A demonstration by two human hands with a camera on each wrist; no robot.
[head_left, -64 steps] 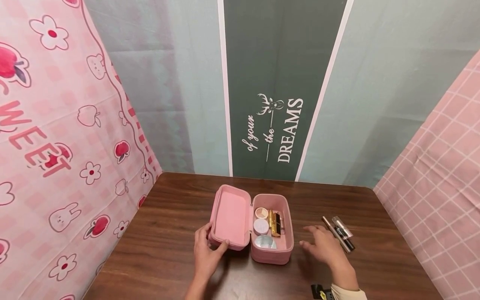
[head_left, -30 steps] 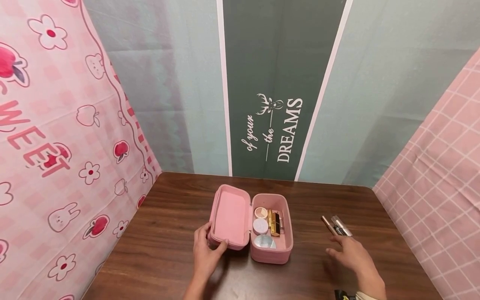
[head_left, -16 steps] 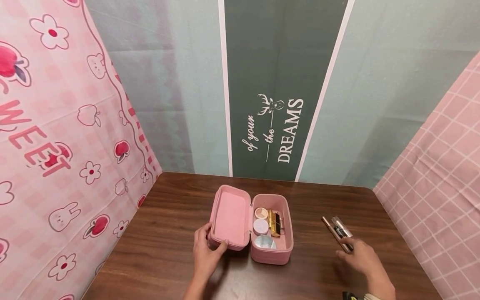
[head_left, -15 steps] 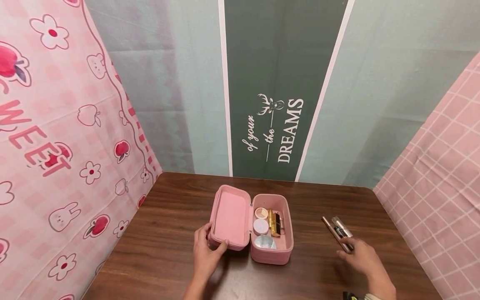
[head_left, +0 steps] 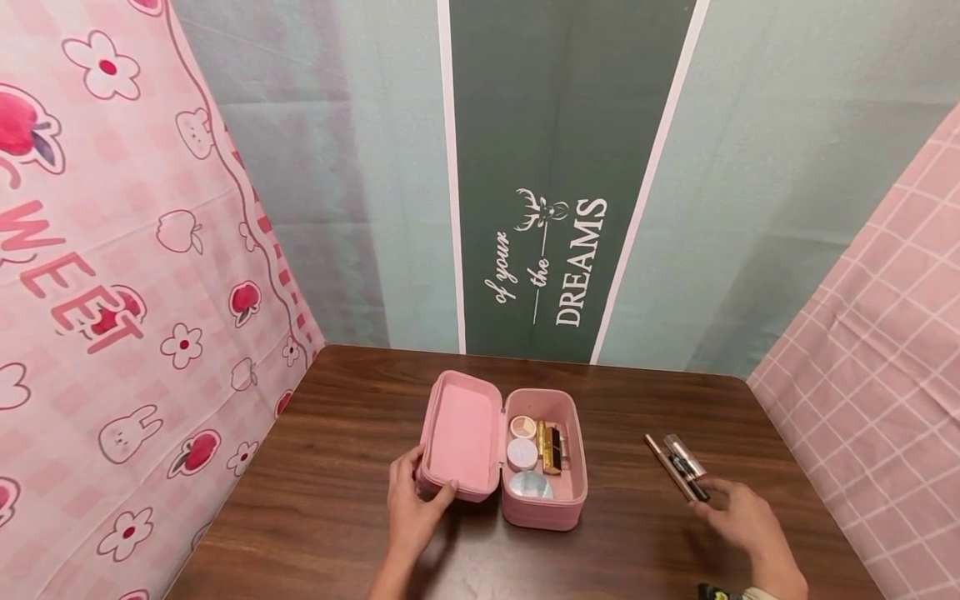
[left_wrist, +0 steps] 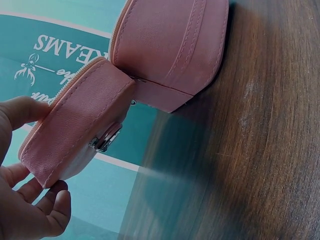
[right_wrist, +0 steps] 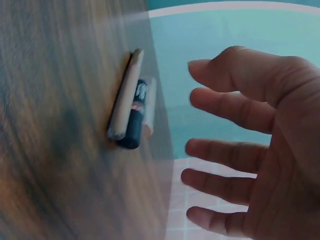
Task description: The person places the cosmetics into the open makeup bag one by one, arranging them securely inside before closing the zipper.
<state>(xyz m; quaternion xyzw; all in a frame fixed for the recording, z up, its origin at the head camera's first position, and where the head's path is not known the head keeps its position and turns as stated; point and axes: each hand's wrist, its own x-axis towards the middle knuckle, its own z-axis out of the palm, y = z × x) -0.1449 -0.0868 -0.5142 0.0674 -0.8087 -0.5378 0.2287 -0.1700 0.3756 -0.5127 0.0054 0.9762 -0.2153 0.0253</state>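
Note:
My left hand (head_left: 414, 510) grips the raised lid (head_left: 461, 433) of a pink cosmetic case (head_left: 543, 515), thumb on its front edge and fingers around the outer side. From the left wrist view, the lid's zipper edge (left_wrist: 62, 97) and a metal badge (left_wrist: 106, 138) show. Inside the case lie a round three-colour compact (head_left: 522, 427), a pale round jar (head_left: 522, 454), a silvery disc (head_left: 531, 484) and a gold-and-black item (head_left: 551, 450). My right hand (head_left: 742, 518), fingers spread, hovers by a slim gold-toned stick (right_wrist: 126, 97), a black tube (right_wrist: 135, 120) and a clear-capped tube (head_left: 684, 454).
The case and sticks are on a dark wooden table (head_left: 345, 467). A green cloth (head_left: 510, 100) hangs behind the back edge. Pink patterned cloths hang on the left (head_left: 202, 358) and right (head_left: 862, 333).
My right hand has moved from beside the case rightward and toward me, to the near ends of the sticks. My left hand keeps its hold on the lid.

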